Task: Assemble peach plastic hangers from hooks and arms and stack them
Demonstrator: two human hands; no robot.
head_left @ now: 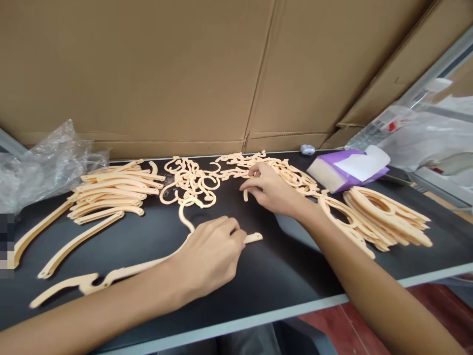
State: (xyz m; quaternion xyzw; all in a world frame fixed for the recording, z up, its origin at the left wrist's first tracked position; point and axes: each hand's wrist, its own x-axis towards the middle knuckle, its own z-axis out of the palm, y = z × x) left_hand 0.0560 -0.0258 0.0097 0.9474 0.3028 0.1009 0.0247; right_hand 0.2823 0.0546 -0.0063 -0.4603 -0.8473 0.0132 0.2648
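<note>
My left hand [209, 254] is closed on a peach plastic hanger [121, 271] that lies across the black table [281, 276], its hook [185, 212] curving up behind my fingers. My right hand [271, 190] reaches into a heap of loose peach hooks [192, 185] and pinches one small hook piece [245, 195] between thumb and fingers.
A stack of straight hanger arms [111, 192] lies at the left, with two loose arms [79, 239] nearer me. A pile of curved hanger parts [384, 219] sits at the right beside a purple-and-white pack [345, 170]. Cardboard boxes [185, 74] wall the back; crumpled plastic [44, 162] lies far left.
</note>
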